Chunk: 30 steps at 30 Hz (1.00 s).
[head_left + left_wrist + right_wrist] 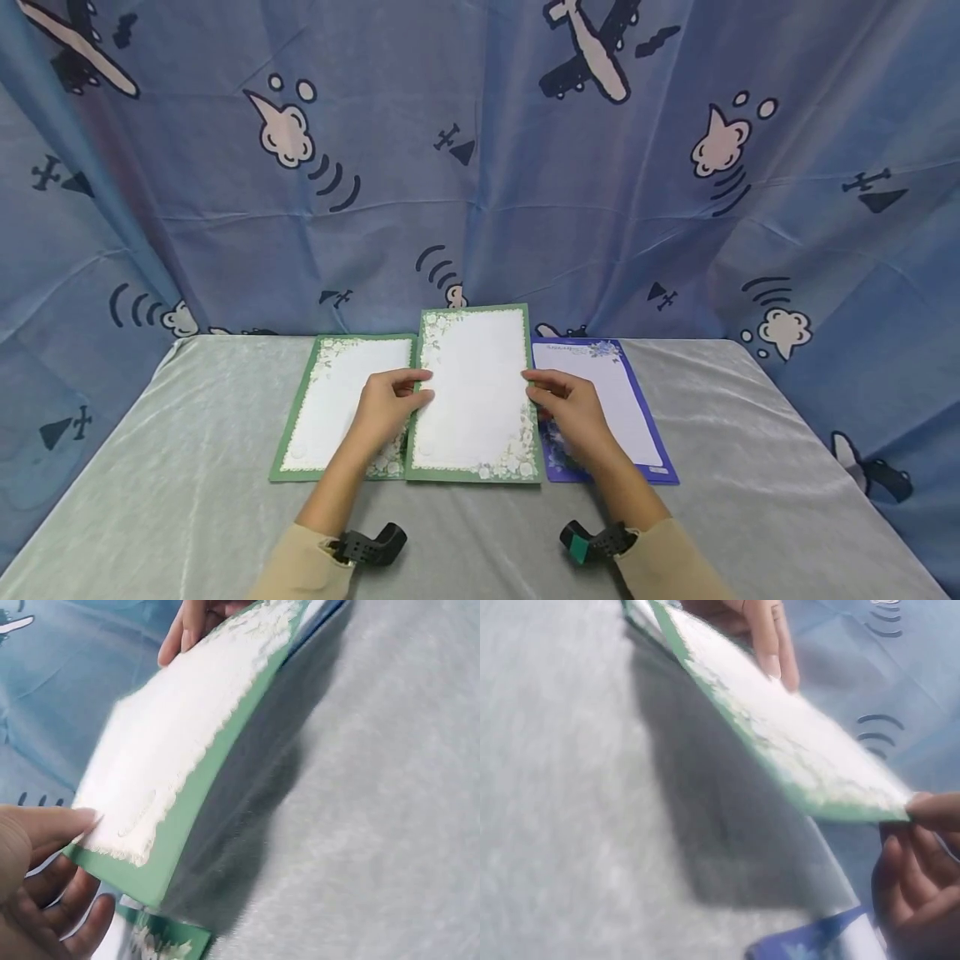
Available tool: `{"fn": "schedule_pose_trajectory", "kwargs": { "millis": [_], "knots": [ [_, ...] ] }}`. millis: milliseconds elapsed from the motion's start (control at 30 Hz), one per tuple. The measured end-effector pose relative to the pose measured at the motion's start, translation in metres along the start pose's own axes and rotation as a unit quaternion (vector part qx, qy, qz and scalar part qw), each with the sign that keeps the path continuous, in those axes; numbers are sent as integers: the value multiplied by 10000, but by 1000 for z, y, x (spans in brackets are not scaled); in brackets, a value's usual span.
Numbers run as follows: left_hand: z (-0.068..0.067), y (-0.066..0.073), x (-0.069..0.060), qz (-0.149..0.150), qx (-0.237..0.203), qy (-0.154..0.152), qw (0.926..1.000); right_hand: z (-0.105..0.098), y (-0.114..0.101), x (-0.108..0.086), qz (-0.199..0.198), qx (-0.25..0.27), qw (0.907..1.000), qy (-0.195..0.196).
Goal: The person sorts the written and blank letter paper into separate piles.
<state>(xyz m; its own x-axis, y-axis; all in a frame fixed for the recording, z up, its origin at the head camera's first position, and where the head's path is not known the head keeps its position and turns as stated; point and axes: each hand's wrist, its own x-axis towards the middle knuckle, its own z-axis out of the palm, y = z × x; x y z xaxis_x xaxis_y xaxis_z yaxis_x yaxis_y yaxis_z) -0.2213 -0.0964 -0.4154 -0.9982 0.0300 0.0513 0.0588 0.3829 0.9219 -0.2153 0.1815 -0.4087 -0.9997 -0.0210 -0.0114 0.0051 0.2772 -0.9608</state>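
My left hand and right hand pinch the two long edges of a green-bordered sheet of paper between thumb and fingers. It has a white middle and pale flowers along the border. In both wrist views the sheet is held above the cloth, a shadow beneath it. To the left lies a similar green-bordered sheet, partly covered by my left hand and forearm. On the right a purple-bordered sheet with blue flowers lies partly behind my right hand.
A pale grey velvety cloth covers the table. Behind it hangs a blue curtain printed with planes and clouds. Each wrist wears a black strapped device, the left one and the right one.
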Motion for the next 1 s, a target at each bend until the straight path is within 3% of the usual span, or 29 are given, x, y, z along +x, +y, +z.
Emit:
{"fn": "schedule_pose_trajectory", "kwargs": {
  "millis": [267, 500, 600, 767, 1000],
  "knots": [
    [-14, 2, 0, -382, -1049, -412, 9929, 1, -10, -3, 284, 1017, 9942, -216],
    [-26, 13, 1, -382, -1194, -400, 9913, 6, -16, -5, 283, 1485, 9875, -437],
    [-32, 17, 0, -255, -1078, -306, 9934, 11, -19, -5, 203, 1309, 9903, -421],
    [-42, 20, -2, 29, -674, 40, 9977, 27, -26, -4, -149, 368, 9990, -185],
    [-59, 18, -4, -179, -413, 113, 9989, 53, -39, 3, -482, -295, 9984, 73]
  ]
}}
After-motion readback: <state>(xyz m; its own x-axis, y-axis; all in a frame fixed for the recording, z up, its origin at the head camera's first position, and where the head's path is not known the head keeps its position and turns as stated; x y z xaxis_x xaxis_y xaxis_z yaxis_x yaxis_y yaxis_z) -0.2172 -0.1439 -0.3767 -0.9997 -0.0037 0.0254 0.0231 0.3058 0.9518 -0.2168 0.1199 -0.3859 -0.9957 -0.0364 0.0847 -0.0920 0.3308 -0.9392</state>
